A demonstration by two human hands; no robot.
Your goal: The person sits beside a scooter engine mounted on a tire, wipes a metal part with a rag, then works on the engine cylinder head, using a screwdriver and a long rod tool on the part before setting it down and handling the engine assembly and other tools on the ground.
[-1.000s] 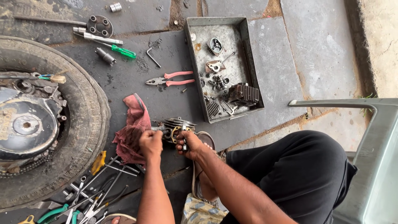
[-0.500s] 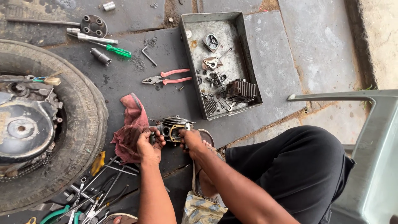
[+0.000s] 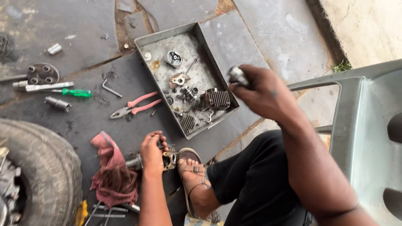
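My left hand (image 3: pixel 151 152) grips a small greasy metal engine part (image 3: pixel 168 158) resting on the dark floor beside my sandalled foot (image 3: pixel 190 169). My right hand (image 3: pixel 261 92) is raised over the right edge of a grey metal tray (image 3: pixel 147 42) and is closed on a small shiny metal piece (image 3: pixel 238 76) that sticks out past the fingers. Inside the tray lie several small engine parts, among them a finned black block (image 3: pixel 216 99).
A reddish rag (image 3: pixel 112 171) lies left of my left hand. Pink-handled pliers (image 3: pixel 134 106), a hex key (image 3: pixel 111 88), a green-handled screwdriver (image 3: pixel 63 91) and sockets lie on the floor. A tyre (image 3: pixel 39 167) is at lower left, a grey plastic chair (image 3: pixel 368 138) at right.
My right hand left the engine part and rose up to the right over the tray's edge, now holding a small metal piece. The left hand stayed on the part. The view shifted.
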